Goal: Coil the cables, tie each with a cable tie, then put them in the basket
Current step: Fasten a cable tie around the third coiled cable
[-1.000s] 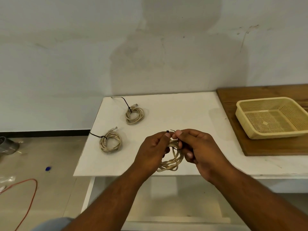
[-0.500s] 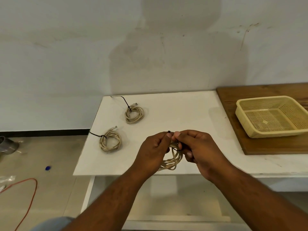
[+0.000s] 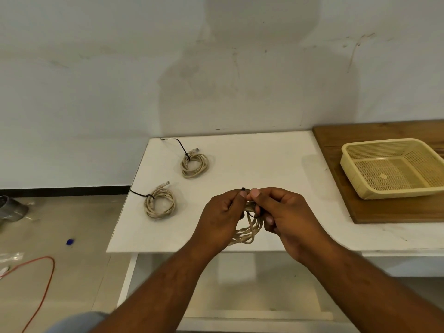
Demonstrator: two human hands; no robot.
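Note:
A beige coiled cable (image 3: 247, 230) hangs between my hands above the table's front edge. A thin black cable tie (image 3: 243, 189) loops around its top; my left hand (image 3: 222, 216) pinches the tie's head, and my right hand (image 3: 282, 212) pinches the tie beside it while also holding the coil. Two more beige coils lie on the white table (image 3: 259, 164): one tied coil (image 3: 194, 164) at the back left, another tied coil (image 3: 159, 203) near the left edge, each with a black tie tail sticking out. The cream mesh basket (image 3: 350, 162) stands empty at the right.
The basket rests on a brown wooden board (image 3: 396, 209) on the table's right side. On the floor to the left lie an orange cord (image 3: 45, 282), a small blue object (image 3: 70, 241), a grey pipe piece (image 3: 12, 209) and clear plastic.
My hands stay together on the coil. The tie's short tail, seen sticking up a second ago, is now hidden between my fingertips. The two coils on the table have not moved.

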